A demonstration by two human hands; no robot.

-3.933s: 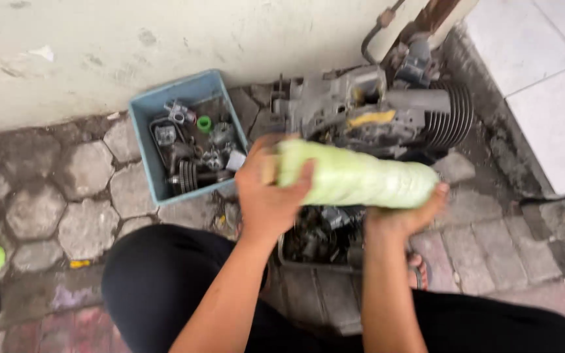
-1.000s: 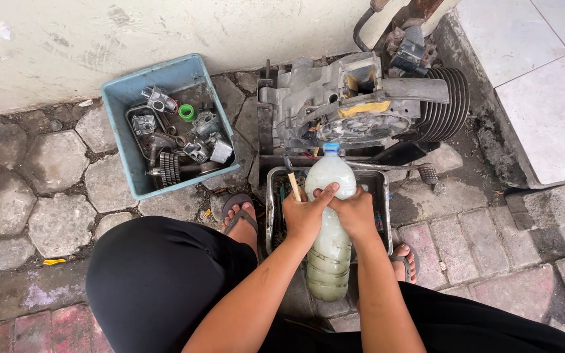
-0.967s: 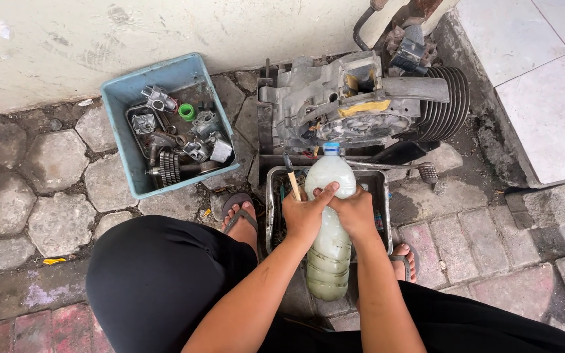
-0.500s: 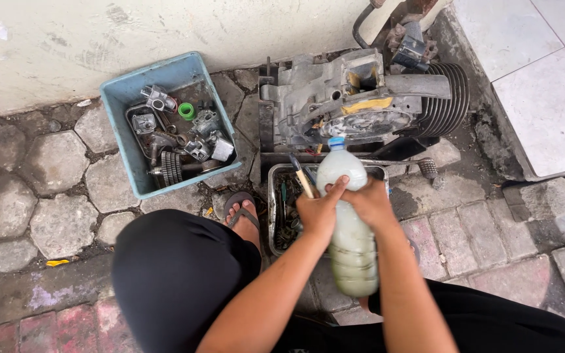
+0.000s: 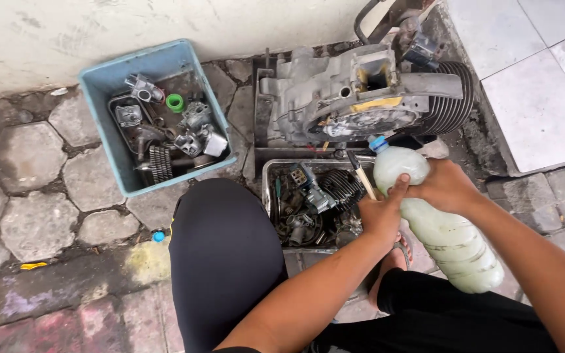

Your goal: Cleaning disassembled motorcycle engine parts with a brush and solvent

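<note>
I crouch outdoors in flat daylight, low over rough ground. A pale plastered wall (image 5: 165, 26) runs across the top, stained and scuffed near its foot. Below it the ground is paved with grey hexagonal stones (image 5: 21, 157), their joints dark with dirt. Nearer me the paving (image 5: 99, 314) turns to reddish rectangular bricks, one patch smeared yellow. At the upper right lie big light grey tiles (image 5: 537, 104), set a step higher behind a dark edge. A small blue cap (image 5: 158, 236) and a yellow scrap (image 5: 33, 266) lie on the stones.

Stone paving (image 5: 27, 170) under blue bin (image 5: 109, 140)
</note>
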